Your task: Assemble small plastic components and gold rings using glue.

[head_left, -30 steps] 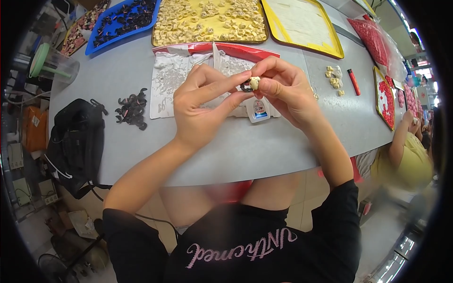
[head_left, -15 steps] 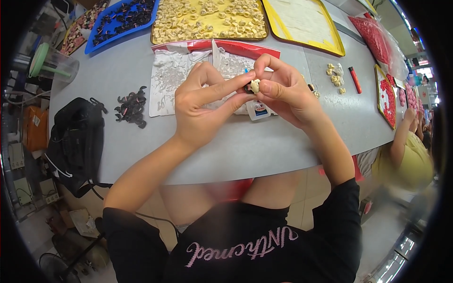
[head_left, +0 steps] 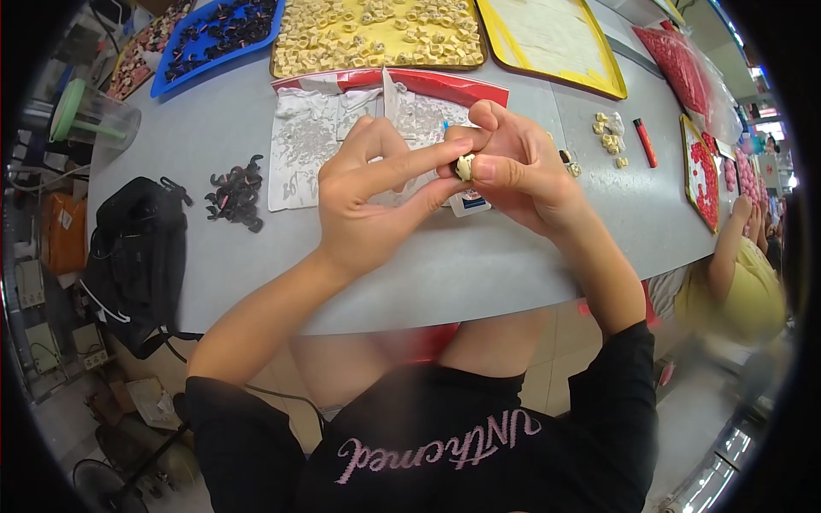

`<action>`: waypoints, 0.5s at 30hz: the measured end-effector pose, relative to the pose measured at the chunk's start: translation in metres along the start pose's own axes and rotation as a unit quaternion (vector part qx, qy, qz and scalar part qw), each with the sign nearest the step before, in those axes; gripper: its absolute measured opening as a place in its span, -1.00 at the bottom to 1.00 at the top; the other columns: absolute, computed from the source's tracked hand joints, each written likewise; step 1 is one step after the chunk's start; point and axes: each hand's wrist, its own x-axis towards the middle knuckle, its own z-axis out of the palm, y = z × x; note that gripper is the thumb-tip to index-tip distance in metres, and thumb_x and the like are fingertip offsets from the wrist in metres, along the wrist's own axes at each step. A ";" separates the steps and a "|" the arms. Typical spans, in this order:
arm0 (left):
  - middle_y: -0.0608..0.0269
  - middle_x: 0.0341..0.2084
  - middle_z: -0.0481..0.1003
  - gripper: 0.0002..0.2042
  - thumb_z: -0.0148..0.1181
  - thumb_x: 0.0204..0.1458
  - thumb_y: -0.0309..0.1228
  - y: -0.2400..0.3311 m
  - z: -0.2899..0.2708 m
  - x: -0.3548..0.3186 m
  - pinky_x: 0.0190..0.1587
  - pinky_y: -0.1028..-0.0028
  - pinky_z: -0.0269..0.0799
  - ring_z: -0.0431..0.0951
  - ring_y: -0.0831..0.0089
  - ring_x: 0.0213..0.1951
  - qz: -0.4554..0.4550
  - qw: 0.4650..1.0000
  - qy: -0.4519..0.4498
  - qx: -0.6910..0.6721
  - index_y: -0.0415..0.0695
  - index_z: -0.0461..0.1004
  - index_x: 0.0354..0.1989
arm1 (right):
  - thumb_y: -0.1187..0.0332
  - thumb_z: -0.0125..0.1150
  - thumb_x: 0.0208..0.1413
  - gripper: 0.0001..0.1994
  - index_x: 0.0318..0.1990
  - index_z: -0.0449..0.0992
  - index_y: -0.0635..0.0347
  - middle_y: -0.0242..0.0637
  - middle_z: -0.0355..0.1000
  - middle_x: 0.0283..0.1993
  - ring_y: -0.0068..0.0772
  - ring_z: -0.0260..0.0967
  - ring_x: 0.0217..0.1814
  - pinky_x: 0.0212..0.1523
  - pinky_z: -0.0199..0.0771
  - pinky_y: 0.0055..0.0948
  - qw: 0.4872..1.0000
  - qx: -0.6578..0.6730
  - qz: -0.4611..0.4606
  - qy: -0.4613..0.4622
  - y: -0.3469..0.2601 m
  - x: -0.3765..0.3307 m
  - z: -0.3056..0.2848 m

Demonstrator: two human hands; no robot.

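Note:
Above the table's middle, both hands meet at a small cream-and-black piece (head_left: 464,168). My left hand (head_left: 359,192) is closed, its thumb and index finger pinching the dark side of the piece. On the cream side, the thumb and fingers of my right hand (head_left: 530,171) are pressed against it. Fingertips cover much of the piece, so its exact kind does not show. Partly hidden under the hands is a small white packet or bottle with a dark label (head_left: 472,203). Beneath lies a stained white cloth (head_left: 295,158) with a red strip along its far edge.
Black curved pieces (head_left: 235,195) are heaped at left, near a black bag (head_left: 141,248). Behind stand a blue tray (head_left: 168,79), a tray of cream pieces (head_left: 275,64) and a yellow-rimmed tray (head_left: 617,81). At right are loose cream pieces (head_left: 609,137), a red marker (head_left: 646,143) and a co-worker (head_left: 740,278).
The held piece has shifted slightly to the right and turned, showing less of its dark part. My left fingertips have moved right with it; the right fingers have changed position a little.

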 end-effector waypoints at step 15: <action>0.44 -0.71 0.26 -0.60 0.39 -0.53 -0.62 0.013 0.001 0.004 -0.59 0.55 0.04 0.19 0.51 -0.62 0.101 0.993 0.061 0.023 -0.04 0.56 -0.37 | 0.63 0.23 -0.05 -0.61 -0.17 0.14 0.14 -0.11 0.42 -0.25 -0.27 0.42 -0.10 -0.03 0.45 -0.27 0.996 -0.038 0.016 -0.080 -0.008 -0.002 0.000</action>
